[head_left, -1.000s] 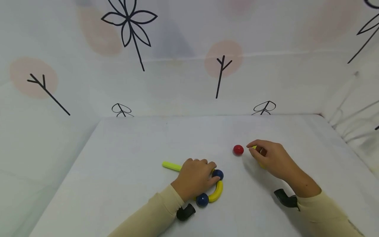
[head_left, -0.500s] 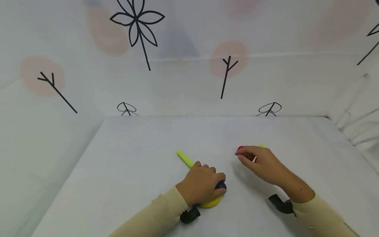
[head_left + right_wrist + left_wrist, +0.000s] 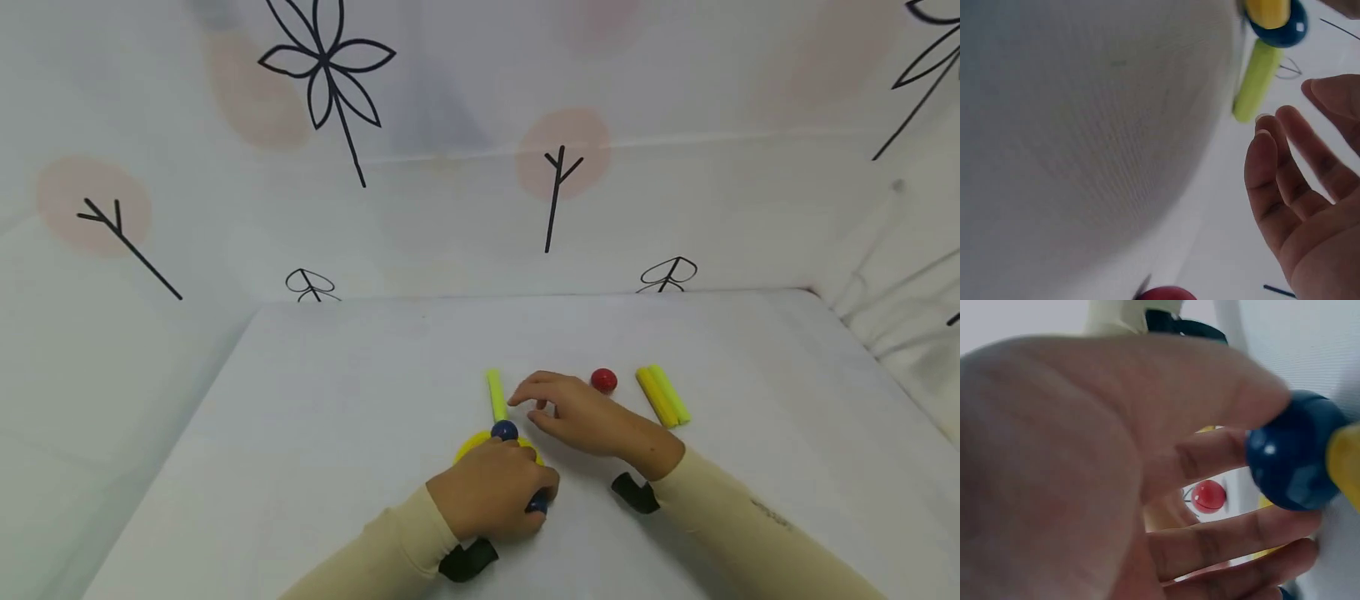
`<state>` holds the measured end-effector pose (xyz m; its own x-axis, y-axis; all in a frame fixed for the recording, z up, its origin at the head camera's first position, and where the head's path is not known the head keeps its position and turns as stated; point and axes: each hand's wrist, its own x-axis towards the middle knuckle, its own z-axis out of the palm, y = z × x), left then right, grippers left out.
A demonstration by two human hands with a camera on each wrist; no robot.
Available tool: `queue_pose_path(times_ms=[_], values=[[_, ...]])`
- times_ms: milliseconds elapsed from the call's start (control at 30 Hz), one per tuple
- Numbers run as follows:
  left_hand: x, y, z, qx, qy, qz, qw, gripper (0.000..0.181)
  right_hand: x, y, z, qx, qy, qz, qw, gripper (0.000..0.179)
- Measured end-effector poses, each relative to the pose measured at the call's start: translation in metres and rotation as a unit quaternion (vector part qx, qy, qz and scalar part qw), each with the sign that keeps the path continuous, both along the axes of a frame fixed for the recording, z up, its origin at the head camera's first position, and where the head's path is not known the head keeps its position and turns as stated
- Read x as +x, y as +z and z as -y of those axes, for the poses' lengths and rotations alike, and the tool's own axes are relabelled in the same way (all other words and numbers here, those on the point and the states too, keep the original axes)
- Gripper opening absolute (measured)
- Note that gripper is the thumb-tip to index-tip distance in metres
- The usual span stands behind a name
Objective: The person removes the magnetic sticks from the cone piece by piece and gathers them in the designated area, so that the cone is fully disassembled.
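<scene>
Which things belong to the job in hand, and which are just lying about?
Likely in the job: blue balls, one in the left hand; yellow curves; green stick near the right hand.
Apparently lying about: red ball; yellow stick; second green stick.

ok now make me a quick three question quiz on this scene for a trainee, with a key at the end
1. True or false: the right hand holds nothing.
2. Multiple choice: what colour is the ball between the left hand's thumb and fingers?
a) red
b) blue
c) green
3. Count: in the head view, how many sticks lie to the right of the red ball?

Key:
1. True
2. b
3. Two, side by side
</scene>
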<state>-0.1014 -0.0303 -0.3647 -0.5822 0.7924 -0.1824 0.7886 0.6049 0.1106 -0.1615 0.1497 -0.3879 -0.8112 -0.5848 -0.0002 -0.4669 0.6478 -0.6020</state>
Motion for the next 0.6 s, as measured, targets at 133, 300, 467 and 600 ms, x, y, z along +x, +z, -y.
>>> queue_pose_path(times_ms=[133, 300, 467, 600], values=[[0.002, 0.003, 0.003, -0.003, 0.001, 0.009, 1.0, 0.012, -0.009, -0.004, 0.01, 0.043, 0.048, -0.026, 0.9975, 0.038], [0.004, 0.009, 0.007, -0.015, 0.021, 0.011, 0.9996, 0.019, -0.011, -0.005, 0.012, 0.072, 0.057, -0.045, 0.9948, 0.034], [-0.002, 0.011, 0.011, -0.011, 0.046, 0.011, 0.9988, 0.016, -0.01, -0.008, 0.007, 0.094, 0.024, -0.058, 0.9935, 0.026], [-0.013, 0.007, 0.013, 0.046, 0.097, -0.034, 0.9937, 0.021, -0.008, -0.009, 0.003, 0.103, 0.0, -0.056, 0.9931, 0.027]])
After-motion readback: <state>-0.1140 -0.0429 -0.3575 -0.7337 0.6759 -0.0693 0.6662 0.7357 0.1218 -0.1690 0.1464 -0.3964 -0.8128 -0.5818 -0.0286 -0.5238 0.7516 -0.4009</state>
